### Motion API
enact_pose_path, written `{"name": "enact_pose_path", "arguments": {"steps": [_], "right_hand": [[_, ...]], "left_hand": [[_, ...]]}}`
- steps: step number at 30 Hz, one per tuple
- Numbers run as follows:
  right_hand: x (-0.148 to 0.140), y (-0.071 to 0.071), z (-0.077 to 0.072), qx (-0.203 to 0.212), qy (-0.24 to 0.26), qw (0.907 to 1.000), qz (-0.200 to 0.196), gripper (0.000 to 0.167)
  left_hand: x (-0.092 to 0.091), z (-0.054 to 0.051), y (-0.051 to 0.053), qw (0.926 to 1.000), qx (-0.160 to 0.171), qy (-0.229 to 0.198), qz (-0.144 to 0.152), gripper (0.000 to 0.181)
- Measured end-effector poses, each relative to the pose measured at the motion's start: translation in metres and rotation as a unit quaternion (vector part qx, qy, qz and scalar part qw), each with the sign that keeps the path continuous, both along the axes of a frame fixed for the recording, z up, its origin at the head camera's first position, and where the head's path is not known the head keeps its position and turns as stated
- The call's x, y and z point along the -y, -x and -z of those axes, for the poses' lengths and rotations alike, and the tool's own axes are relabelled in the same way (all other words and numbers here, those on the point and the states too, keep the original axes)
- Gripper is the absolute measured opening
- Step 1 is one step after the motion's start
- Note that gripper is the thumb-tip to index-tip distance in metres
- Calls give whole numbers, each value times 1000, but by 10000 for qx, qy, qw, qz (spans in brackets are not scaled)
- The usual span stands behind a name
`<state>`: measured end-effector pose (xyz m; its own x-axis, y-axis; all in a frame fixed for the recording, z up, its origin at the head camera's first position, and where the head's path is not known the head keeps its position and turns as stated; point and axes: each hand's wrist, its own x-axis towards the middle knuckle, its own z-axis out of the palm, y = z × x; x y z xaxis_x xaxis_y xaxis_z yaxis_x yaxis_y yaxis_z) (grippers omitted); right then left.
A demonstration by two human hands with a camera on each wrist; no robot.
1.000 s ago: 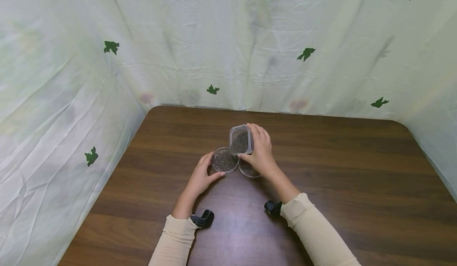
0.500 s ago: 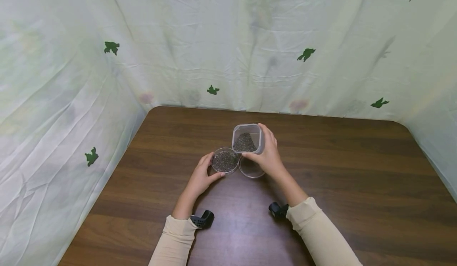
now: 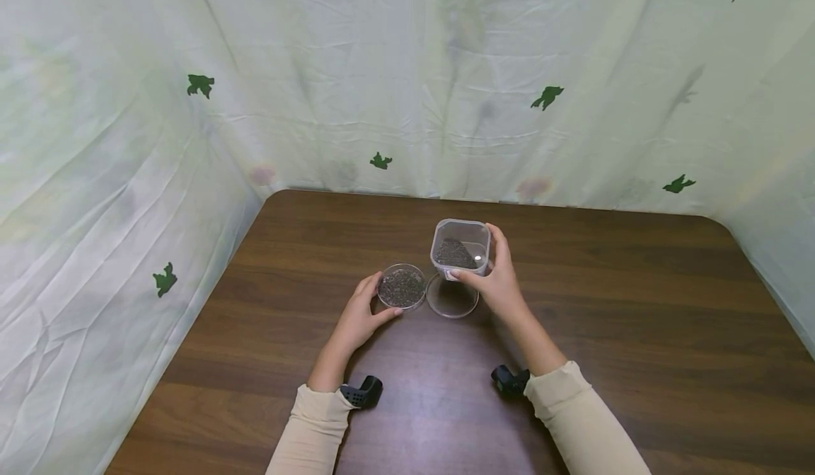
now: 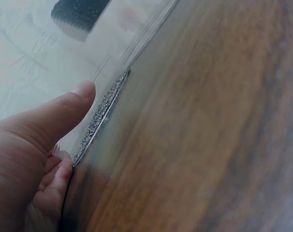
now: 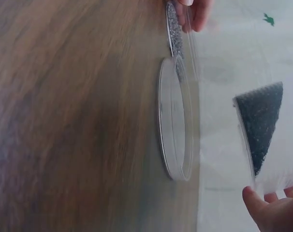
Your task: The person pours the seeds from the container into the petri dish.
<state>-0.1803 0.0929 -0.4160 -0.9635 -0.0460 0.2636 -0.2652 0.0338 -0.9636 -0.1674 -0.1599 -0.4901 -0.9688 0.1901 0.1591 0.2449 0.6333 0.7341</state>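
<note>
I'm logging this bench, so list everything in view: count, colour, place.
table: 1, brown, in front of the person
filled dish: 1, clear, on the table
second dish: 1, clear, right of the filled dish
tub: 1, clear, tilted, raised above the table
grains: 2 lots, dark grey, in filled dish and tub
cloth: count unclear, pale, around the table
shapes: several, green, on the cloth
wrist devices: 2, black, one per wrist
sleeves: 2, cream, on the forearms
hands: 2, bare, left gripping filled dish, right holding tub
</note>
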Motion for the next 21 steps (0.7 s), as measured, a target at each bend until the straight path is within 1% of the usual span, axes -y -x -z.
{"name": "enact_pose_path", "arguments": {"steps": [5, 11, 13, 15, 19, 21], "right_hand": [[-9, -6, -6, 99, -15, 9999, 117, 86], [-23, -8, -3, 176, 161, 9993, 287, 86], [-29, -7, 1, 205, 178, 9989, 371, 87], [-35, -5, 7, 268, 119, 9984, 480, 88], [-49, -1, 23, 376, -35, 9971, 663, 89], [-56, 1, 29, 356, -74, 9966, 734, 88]], "left_hand": [[0, 1, 0, 10000, -23, 23, -1, 80], [0, 2, 0, 9999, -102, 31, 7, 80], [0, 2, 0, 9999, -158, 30, 24, 80], [0, 2, -1, 9999, -156, 27, 17, 80], [0, 1, 0, 10000, -70, -8, -23, 80], [0, 1, 0, 10000, -36, -8, -44, 80]]}}
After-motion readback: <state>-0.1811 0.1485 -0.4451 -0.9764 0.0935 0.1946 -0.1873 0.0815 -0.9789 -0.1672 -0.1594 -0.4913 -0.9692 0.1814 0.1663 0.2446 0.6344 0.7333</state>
